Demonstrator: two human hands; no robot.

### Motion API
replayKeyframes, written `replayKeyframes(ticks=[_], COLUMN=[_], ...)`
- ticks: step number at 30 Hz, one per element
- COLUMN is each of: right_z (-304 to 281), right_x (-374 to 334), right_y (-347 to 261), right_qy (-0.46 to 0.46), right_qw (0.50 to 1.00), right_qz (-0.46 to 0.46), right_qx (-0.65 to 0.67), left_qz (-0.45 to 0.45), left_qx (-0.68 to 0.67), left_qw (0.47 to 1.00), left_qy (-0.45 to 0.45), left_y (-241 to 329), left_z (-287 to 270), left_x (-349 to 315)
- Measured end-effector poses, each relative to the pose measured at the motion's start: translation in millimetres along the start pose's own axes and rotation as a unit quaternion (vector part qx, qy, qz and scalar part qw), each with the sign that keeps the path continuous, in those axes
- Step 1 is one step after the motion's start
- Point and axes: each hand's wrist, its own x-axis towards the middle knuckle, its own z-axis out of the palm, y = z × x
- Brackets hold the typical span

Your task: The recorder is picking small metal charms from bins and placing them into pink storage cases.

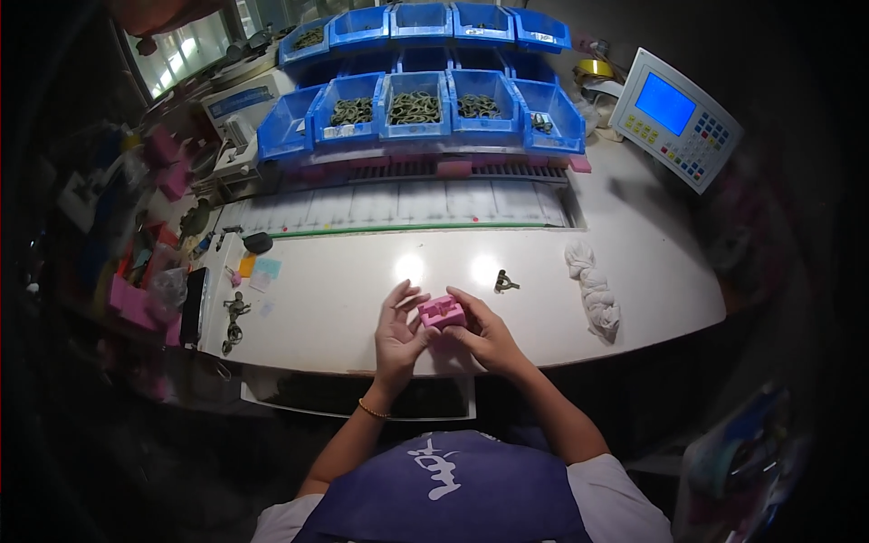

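Note:
A small pink block point(443, 319) with a hollow cut into its top is held just over the front part of the white table. My right hand point(487, 337) grips its right side, index finger along the far edge and thumb at the near side. My left hand point(396, 337) holds the left side between thumb and index finger, its other fingers raised and apart. Inside the hollow something small and brownish shows, too small to name. Beyond my right hand lies a small dark greenish metal piece point(506, 281) with a forked shape.
Blue bins point(415, 107) stand in two tiers at the back, several holding dark ring-like parts. A keypad unit with a blue screen point(674, 118) stands back right. A twisted white cloth point(593, 294) lies at right. More dark metal parts point(236, 312) lie at left.

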Motion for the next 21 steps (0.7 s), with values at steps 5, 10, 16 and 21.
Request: replayKeyframes(ticks=[5, 10, 16, 21], right_z=[12, 5, -4, -65], right_x=[-8, -12, -16, -21], right_y=[-9, -15, -28, -17], right_qy=[0.021, 0.032, 0.072, 0.295], right_qw=[0.994, 0.997, 0.997, 0.861], right_qz=[-0.039, -0.070, -0.015, -0.137], right_qx=[0.096, -0.019, -0.011, -0.391], left_qz=[-0.146, -0.049, 0.028, 0.155], left_qx=[0.052, 0.039, 0.240, 0.558], left_qw=[0.987, 0.997, 0.970, 0.812], left_qy=[-0.035, -0.045, 0.012, 0.071], left_y=[12, 5, 20, 34], left_z=[-9, -3, 2, -18], left_x=[-10, -12, -3, 14])
